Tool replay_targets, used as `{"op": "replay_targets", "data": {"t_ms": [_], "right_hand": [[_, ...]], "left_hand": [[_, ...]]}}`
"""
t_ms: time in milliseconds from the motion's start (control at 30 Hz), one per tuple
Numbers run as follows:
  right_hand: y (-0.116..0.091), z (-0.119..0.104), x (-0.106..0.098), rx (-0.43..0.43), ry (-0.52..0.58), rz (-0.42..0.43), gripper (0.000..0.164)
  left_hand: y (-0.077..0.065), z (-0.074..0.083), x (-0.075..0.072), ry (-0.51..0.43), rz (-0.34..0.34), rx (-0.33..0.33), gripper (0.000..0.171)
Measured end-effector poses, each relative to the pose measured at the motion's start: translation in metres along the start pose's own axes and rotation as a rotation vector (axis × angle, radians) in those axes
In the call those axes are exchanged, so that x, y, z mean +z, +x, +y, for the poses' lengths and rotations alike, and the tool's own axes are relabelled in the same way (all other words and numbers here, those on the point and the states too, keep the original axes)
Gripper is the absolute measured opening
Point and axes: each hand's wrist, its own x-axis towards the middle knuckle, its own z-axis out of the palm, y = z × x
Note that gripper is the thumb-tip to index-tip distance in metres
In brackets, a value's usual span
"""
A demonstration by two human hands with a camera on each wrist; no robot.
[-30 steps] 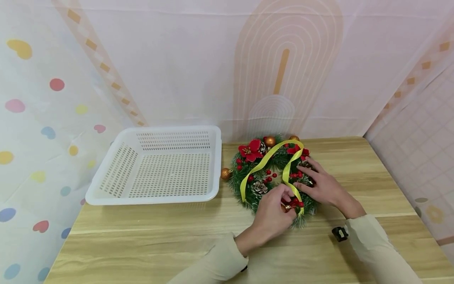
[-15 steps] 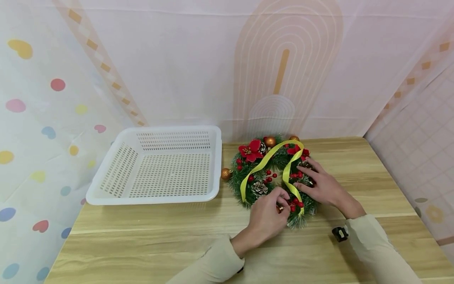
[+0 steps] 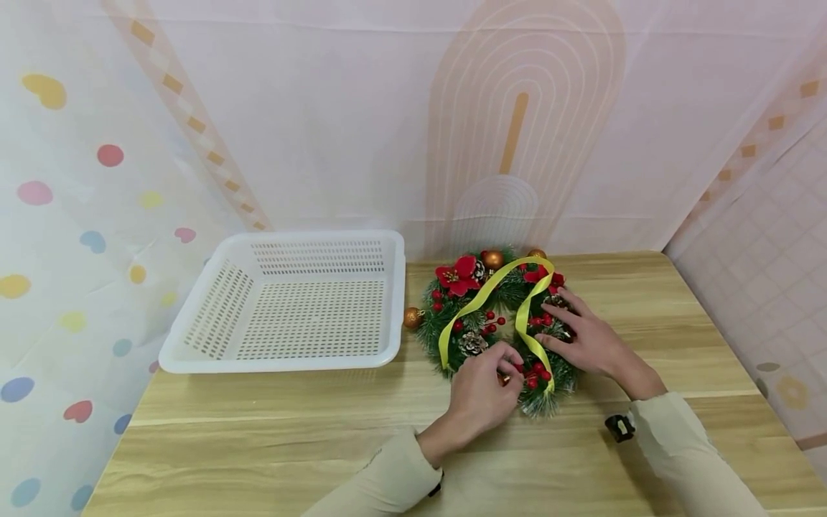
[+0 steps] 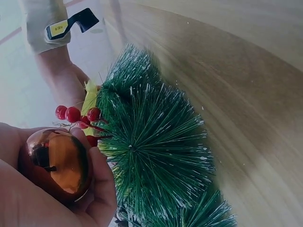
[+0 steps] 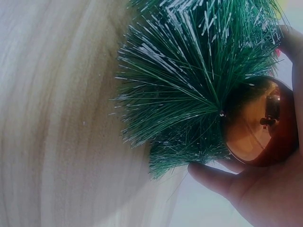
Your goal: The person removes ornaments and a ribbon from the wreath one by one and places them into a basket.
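Observation:
A round green wreath (image 3: 426, 327) lies on the table, trimmed with red berries (image 3: 538, 375), pine cones (image 3: 473, 344), a red flower (image 3: 457, 276) and copper baubles. Loosely across it runs a yellow ribbon (image 3: 481, 294). At the wreath's near side my left hand (image 3: 483, 395) grips a shiny copper bauble (image 4: 59, 165), fingers curled round it beside the berries and green bristles (image 4: 151, 146). My right hand (image 3: 594, 341) rests on the wreath's right side with fingers spread. Another copper bauble (image 5: 258, 123) sits close by its palm, in front of the bristles.
Left of the wreath stands a white perforated plastic basket (image 3: 392, 301). One copper bauble (image 3: 412, 317) sits between basket and wreath. The wooden table (image 3: 278, 445) meets a patterned cloth backdrop (image 3: 336, 129) at the back.
My left hand has shifted a little left and toward me, with the bauble in its fingers. The right hand and the wreath have stayed where they were.

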Motion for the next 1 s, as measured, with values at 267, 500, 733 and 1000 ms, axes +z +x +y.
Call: {"op": "replay_targets", "data": {"t_ms": [267,500,733,1000], "right_hand": [[-0.0001,-0.0001,-0.0003,-0.009,0.0,0.006,0.062],[0.0001,-0.0007,-0.0003,0.009,-0.001,-0.012,0.063],[-0.0005,-0.0006,0.0,0.008,0.001,-0.005,0.062],[0.0,0.0006,0.0008,0.003,0.002,-0.001,0.063]], "left_hand": [[0.0021,0.0008,0.0014,-0.023,-0.022,-0.044,0.007],[0.0043,0.0005,0.0021,-0.043,-0.015,-0.072,0.007],[0.0043,0.0,0.0002,-0.064,-0.068,-0.085,0.013],[0.0044,0.0004,0.0003,-0.035,-0.047,-0.078,0.011]]}}
